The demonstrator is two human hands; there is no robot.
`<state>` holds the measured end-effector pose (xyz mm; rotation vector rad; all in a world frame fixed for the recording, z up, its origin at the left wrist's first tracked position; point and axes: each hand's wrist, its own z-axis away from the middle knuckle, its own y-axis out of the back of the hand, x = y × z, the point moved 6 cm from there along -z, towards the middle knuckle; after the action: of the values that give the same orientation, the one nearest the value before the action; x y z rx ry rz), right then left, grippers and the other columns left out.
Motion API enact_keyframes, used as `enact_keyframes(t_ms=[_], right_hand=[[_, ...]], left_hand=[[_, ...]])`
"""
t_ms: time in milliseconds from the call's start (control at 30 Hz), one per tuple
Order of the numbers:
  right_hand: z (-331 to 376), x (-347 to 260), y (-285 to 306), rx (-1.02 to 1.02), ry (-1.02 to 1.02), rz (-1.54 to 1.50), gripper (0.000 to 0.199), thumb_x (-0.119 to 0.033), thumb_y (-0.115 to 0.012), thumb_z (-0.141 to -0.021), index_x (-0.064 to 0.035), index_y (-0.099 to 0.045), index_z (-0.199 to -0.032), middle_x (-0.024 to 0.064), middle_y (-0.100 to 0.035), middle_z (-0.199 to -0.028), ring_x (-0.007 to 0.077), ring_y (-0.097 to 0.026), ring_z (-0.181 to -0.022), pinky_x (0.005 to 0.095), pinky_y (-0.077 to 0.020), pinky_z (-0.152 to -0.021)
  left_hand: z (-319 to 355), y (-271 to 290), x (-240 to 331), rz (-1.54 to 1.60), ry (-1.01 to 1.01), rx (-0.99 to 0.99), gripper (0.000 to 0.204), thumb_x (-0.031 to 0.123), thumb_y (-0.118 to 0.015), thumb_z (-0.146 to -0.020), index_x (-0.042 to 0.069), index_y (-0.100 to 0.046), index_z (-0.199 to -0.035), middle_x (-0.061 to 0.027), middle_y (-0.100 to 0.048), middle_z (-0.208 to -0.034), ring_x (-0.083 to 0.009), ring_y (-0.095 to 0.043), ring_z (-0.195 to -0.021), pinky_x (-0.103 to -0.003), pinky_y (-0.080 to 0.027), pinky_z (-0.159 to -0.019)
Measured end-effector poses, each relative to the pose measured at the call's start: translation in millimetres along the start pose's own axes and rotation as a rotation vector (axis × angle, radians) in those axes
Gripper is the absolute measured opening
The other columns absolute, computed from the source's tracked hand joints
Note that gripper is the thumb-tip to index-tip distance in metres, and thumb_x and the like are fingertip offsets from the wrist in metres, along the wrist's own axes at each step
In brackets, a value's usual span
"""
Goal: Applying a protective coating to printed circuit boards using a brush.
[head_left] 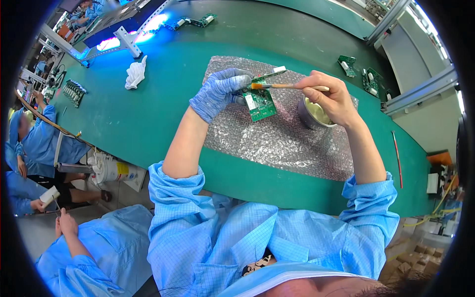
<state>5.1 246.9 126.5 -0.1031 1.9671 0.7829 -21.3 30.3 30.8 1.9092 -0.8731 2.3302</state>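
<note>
My left hand (221, 92), in a grey-blue knit glove, is closed on a green circuit board (264, 110) with white parts and a second small board standing up from it. In my bare right hand (332, 97) is a paintbrush (284, 86), gripped by its pale handle. Its orange-brown bristles point left and meet the board near the gloved fingertips; whether they press on it I cannot tell. Just below my right hand stands a round grey tub (310, 116) with pale yellowish contents, partly covered by that hand. Both hands are above a sheet of bubble wrap (277, 153).
A crumpled white cloth (136, 73) lies left on the green table (116, 121). More circuit boards (370, 81) rest at the far right, others (198, 21) near a lit metal frame (126, 42). A thin red stick (397, 159) lies right. Co-workers in blue (99, 252) sit left.
</note>
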Motion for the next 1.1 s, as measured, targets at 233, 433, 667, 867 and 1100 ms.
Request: enact_keyframes(t_ms=[233,433,667,867,1100], right_hand=[[-5,12,-3,0.036,-0.122,0.065,0.02,-0.02,-0.058,-0.089,-0.0032,-0.062,-0.099,-0.0003,-0.053,-0.07,0.0067,-0.044,-0.064,0.0224,-0.0371,-0.056],[-1,5,-9,0.06,-0.067,0.191,0.019,-0.019,-0.054,-0.09,-0.0024,-0.06,-0.097,0.0014,-0.054,-0.068,0.0076,-0.047,-0.063,0.023,-0.0379,-0.056],[32,5,-9,0.153,-0.04,0.186,0.019,-0.02,-0.055,-0.09,-0.0032,-0.061,-0.095,0.0003,-0.054,-0.067,0.0069,-0.047,-0.06,0.0223,-0.0364,-0.053],[27,-8,-7,0.261,0.021,0.199,0.017,-0.02,-0.055,-0.09,-0.0042,-0.061,-0.095,-0.001,-0.054,-0.067,0.0047,-0.046,-0.059,0.0205,-0.0355,-0.052],[0,-3,-24,0.256,0.123,0.216,0.016,-0.017,-0.054,-0.09,-0.0036,-0.06,-0.096,0.0014,-0.056,-0.068,0.0081,-0.05,-0.06,0.0231,-0.0397,-0.056]], left_hand=[[-7,1,-2,-0.075,-0.011,0.002,0.032,0.025,-0.07,-0.078,0.006,-0.062,-0.103,-0.0051,-0.064,-0.089,-0.0121,-0.062,-0.075,-0.023,-0.052,-0.061],[-2,-4,4,-0.11,-0.087,0.079,0.031,0.023,-0.069,-0.079,0.004,-0.062,-0.102,-0.0058,-0.064,-0.088,-0.013,-0.062,-0.075,-0.024,-0.053,-0.06],[-7,-2,1,-0.079,-0.096,0.118,0.029,0.02,-0.066,-0.081,0.001,-0.061,-0.102,-0.0079,-0.063,-0.093,-0.0141,-0.062,-0.078,-0.025,-0.055,-0.061],[-4,-1,6,-0.045,-0.138,0.135,0.029,0.019,-0.066,-0.081,0.001,-0.06,-0.102,-0.0078,-0.063,-0.092,-0.0145,-0.062,-0.079,-0.024,-0.055,-0.061],[-6,-7,3,-0.067,-0.125,0.114,0.031,0.021,-0.067,-0.08,0.001,-0.06,-0.102,-0.0076,-0.062,-0.092,-0.0146,-0.062,-0.079,-0.025,-0.055,-0.061]])
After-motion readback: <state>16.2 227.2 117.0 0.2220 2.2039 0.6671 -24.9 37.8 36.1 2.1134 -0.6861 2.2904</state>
